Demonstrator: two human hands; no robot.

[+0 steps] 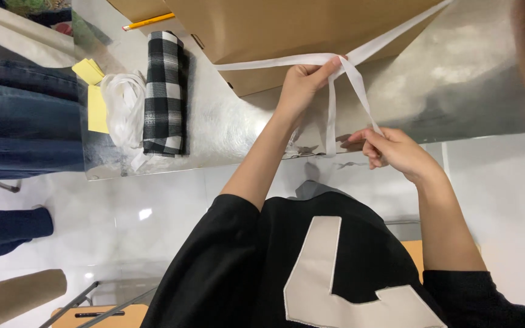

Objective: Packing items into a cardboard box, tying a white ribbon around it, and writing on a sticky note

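head view: i see the left hand (302, 82) pinching white ribbon (274, 61) against the brown box (287, 30), keeping tension, while the right hand (396, 152) grips its tail below the box.

So there's a flat white fabric ribbon (287, 61) running across the face of a big plain brown cardboard box (293, 24), pulled snug against it. The box sits on a shiny silver metal tabletop (469, 79), with one corner pointing down toward the near table edge. One stretch of ribbon comes in from the left side of the box, another slants up to the right across the cardboard, and they meet at a pinch point just off the box's lower edge. From there two loose tails (341, 103) hang down (one nearly straight, one angling right). The ribbon looks smooth and untwisted; I can't tell whether a knot is there.
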